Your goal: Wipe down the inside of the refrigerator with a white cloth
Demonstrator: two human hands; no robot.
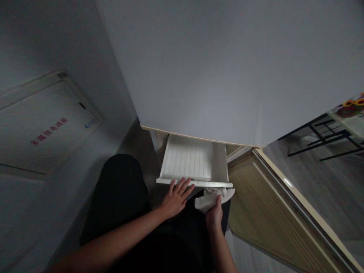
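A white drawer (187, 159) with a ribbed floor is pulled out toward me from beneath a pale cabinet front. My left hand (176, 198) lies with fingers spread at the drawer's front edge, the fingertips on or just over its rim. Close to the right end of that edge, my right hand (214, 216) grips a crumpled white cloth (209, 200). The cloth's upper part meets the drawer front from below. Most of the right fingers are hidden behind the cloth.
An open door (264, 208) with a ribbed yellowish inner side stands to the right. On the left, a wall panel (51, 129) bears red lettering. My dark-clothed knees (119, 185) flank the drawer. A black-legged table (327, 132) with flowers (352, 106) stands farther right.
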